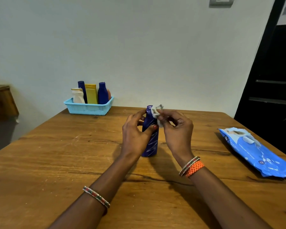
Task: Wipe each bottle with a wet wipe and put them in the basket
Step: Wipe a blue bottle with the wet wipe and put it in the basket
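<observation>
Blue bottle (151, 138) stands upright on table (56, 154), long axis vertical, cap up, well in front of basket (87, 108). Left hand (134, 131) grips its upper body; right hand (175, 128) pinches one wet wipe (156, 113) against its top. Basket holds five bottles, upright. One wipes pack (257, 151) lies right of blue bottle.

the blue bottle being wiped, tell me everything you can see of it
The blue bottle is dark blue with thin white slanted markings, looks plastic, and narrows toward its top. It stands roughly upright on the wooden table, near the middle. The left hand grips its body, thumb across the front. The right hand holds a crumpled white wet wipe against its top. Its cap is mostly hidden.
</observation>
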